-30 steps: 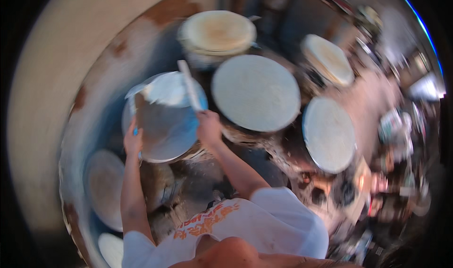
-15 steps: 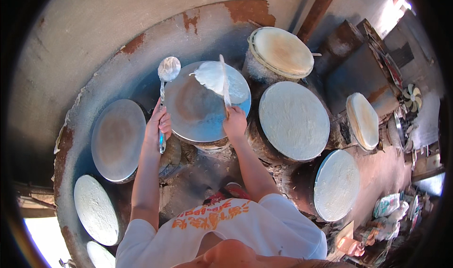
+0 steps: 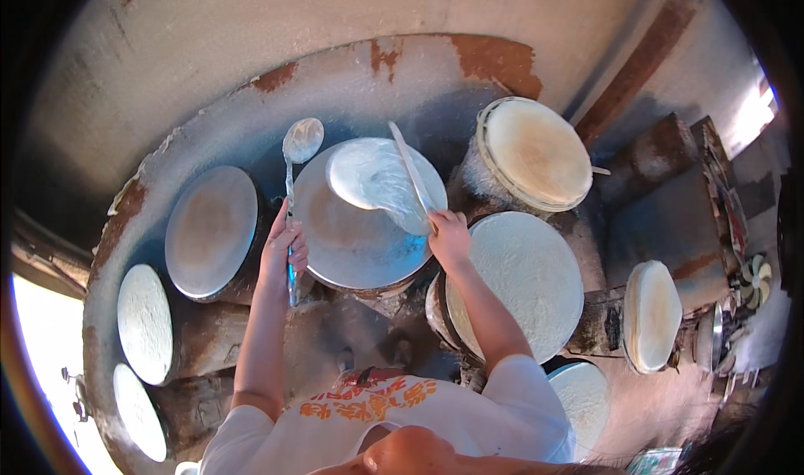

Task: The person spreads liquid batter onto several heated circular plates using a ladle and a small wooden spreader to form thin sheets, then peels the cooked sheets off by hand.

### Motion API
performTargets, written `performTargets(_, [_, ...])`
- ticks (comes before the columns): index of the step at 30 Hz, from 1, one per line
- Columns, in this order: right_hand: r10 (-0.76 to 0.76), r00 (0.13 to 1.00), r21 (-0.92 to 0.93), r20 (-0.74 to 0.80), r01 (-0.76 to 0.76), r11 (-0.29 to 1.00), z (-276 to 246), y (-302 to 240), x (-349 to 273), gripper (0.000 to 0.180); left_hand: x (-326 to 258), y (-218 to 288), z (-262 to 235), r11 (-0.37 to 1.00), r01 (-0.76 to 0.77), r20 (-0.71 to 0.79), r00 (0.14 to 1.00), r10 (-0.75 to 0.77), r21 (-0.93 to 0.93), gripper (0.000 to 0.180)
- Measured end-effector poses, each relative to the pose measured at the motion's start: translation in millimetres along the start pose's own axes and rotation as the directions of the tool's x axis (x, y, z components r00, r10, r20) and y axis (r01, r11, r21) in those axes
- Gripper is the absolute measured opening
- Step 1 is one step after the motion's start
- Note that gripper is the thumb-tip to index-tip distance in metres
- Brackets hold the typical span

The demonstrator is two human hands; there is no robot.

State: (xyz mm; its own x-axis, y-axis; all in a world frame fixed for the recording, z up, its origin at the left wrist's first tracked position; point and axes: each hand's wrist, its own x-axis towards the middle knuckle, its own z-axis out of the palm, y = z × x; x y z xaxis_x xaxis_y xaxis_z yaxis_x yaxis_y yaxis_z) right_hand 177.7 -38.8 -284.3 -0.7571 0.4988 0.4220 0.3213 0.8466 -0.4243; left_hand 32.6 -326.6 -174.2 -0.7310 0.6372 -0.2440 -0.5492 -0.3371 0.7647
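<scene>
Near the centre is a round griddle with a patch of white batter smeared over its far right part. My right hand is closed on the end of a long flat spreader. The spreader's blade slants across the batter and seems to touch it. My left hand wraps round the handle of a ladle, held upright left of the griddle. Batter coats the ladle's bowl, which hangs over the griddle's far left edge. The lower griddle surface carries a brownish stain and no batter.
On the left stands a bare griddle; batter-covered griddles curve nearer me. To the right, under my forearm, lies another coated griddle. Thin round flatbreads are stacked at the far right, with another stack beyond. A curved wall borders the back.
The spreader has swept toward me and right, drawing the batter into a wider smear. My left hand still holds the ladle upright. The whole view has shifted.
</scene>
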Motion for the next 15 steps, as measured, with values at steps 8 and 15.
performTargets(8, [-0.297,0.919,0.253,0.260,0.232,0.939,44,-40,47,0.035,-17,-5,29,0.988,-0.106,-0.215,0.968,0.128,0.108,0.054])
performTargets(15, [-0.328,0.914,0.349,0.239,0.234,0.907,-2,23,74,0.030,-41,7,31,0.961,-0.175,-0.272,0.934,0.231,0.214,0.057])
